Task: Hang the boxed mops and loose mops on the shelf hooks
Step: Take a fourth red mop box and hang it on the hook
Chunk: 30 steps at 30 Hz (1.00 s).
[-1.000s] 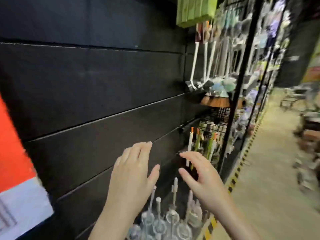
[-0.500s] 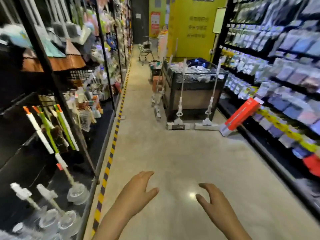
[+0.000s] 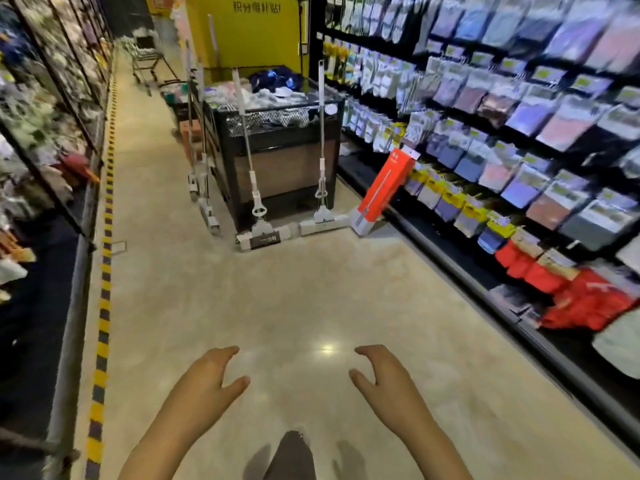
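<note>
hands [image 3: 294,382] empty, mops [image 3: 322,161] (seemingly four) — upright

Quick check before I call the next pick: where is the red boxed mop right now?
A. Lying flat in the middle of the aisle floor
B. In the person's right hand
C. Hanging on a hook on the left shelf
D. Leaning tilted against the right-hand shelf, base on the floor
D: the red boxed mop stands tilted, base on the floor, top against the right-hand shelf; the left hand and right hand hold nothing.
</note>
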Tool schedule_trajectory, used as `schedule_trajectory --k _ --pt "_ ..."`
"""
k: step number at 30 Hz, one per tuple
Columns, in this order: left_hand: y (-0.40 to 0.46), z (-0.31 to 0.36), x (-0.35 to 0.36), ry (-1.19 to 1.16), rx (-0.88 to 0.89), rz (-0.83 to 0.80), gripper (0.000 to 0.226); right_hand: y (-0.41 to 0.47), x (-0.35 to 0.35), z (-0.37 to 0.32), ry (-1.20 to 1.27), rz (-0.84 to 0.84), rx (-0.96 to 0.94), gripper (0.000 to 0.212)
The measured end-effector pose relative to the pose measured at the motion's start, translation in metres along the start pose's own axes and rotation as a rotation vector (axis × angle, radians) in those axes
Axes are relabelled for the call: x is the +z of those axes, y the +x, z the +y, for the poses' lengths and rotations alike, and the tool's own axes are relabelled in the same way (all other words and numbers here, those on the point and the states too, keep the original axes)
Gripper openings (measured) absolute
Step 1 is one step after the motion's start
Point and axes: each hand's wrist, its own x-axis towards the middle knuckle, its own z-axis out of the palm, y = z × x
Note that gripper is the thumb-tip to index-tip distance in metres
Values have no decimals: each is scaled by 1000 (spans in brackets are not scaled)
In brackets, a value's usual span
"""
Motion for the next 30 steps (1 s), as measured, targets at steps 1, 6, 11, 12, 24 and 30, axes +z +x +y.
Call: schedule_trajectory --k 1,6,11,12,24,30 --pt "26 4 -8 6 14 -5 59 26 -8 -4 -1 12 0 43" --pt "157 39 -43 11 81 -37 57 132 -46 -9 48 63 72 43" --pt "273 99 -55 3 214 -136 57 203 -74 28 115 94 232 42" --pt "296 113 -56 -7 247 -156 57 216 -80 38 118 101 261 42" --pt "564 233 -100 -46 262 -132 54 486 -180 115 132 142 324 42" --pt "674 254 -134 -116 137 -84 52 639 -235 103 125 102 211 43"
